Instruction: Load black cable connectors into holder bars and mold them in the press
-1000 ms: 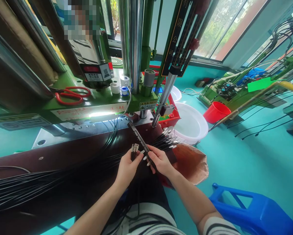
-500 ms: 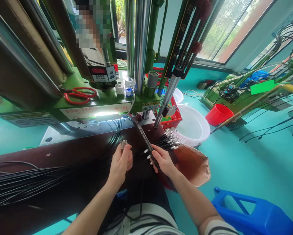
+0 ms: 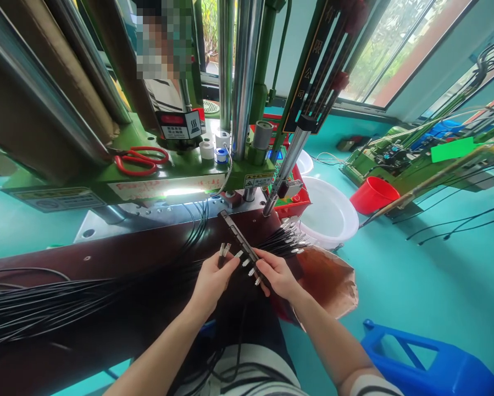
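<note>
My right hand (image 3: pixel 276 270) grips a long dark slotted bar (image 3: pixel 237 231), which slants up and left toward the machine. Several small silver connectors (image 3: pixel 251 271) stick out along the bar's near part. My left hand (image 3: pixel 216 275) is closed around a few cable ends with silver connectors (image 3: pixel 224 248) pointing up. Its thumb and fingertips are at the bar's left side, by one connector. Whether they touch the bar I cannot tell. Black cables (image 3: pixel 57 305) lie across the dark brown bench (image 3: pixel 139 234); more silver-tipped cables (image 3: pixel 288 237) lie beyond my right hand.
A green press (image 3: pixel 181 176) with a lit strip stands behind the bench. Red-handled scissors (image 3: pixel 142 160) and small tape rolls (image 3: pixel 214 151) lie on it. To the right are a brown paper bag (image 3: pixel 337 280), a white tub (image 3: pixel 329 209), a red bucket (image 3: pixel 374 195) and a blue stool (image 3: pixel 432 352).
My left hand has moved right with its connectors, up to the bar. The bar's far end has come away from the press a little. The whole view has shifted slightly.
</note>
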A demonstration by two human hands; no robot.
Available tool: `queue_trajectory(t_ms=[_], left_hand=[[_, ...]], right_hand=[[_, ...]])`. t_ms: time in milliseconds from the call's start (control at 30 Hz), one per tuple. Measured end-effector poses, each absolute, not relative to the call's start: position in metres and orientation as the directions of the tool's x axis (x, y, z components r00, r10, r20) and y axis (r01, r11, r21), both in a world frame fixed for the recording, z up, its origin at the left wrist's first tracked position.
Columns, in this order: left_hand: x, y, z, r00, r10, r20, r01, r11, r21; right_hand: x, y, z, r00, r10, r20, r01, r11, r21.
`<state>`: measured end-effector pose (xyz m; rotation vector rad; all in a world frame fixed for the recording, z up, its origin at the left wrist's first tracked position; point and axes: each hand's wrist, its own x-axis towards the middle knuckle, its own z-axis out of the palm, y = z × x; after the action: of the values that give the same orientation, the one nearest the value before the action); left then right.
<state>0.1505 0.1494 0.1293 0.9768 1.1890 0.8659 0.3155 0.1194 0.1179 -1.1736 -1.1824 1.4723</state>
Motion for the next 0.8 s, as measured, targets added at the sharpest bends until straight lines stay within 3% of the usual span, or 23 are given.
queue_trajectory(t_ms=[200, 467, 667, 800], left_hand=[[0.1499, 0.1477, 0.1304, 0.158, 0.915, -0.372, -0.079, 0.387, 0.919], [0.1470, 0.1471, 0.1270, 0.176, 0.934, -0.309, -0.032, 0.320, 0.947], [0.1424, 0.1461, 0.1222, 0.132, 0.957, -0.257, -0.004, 0.260, 0.966], [0.1429, 0.1465, 0.1261, 0.068, 0.976, -0.207, -0.029, 0.209, 0.977]], right_hand=[[0.3158, 0.1192, 0.1205, -0.181, 0.974, -0.132, -0.037, -0.141, -0.989], [0.3179, 0.1193, 0.1214, -0.220, 0.970, -0.100, 0.002, -0.102, -0.995], [0.3172, 0.1212, 0.1211, -0.282, 0.958, -0.057, 0.223, 0.007, -0.975], [0.3172, 0.1215, 0.1180, -0.238, 0.966, -0.103, 0.108, -0.079, -0.991]])
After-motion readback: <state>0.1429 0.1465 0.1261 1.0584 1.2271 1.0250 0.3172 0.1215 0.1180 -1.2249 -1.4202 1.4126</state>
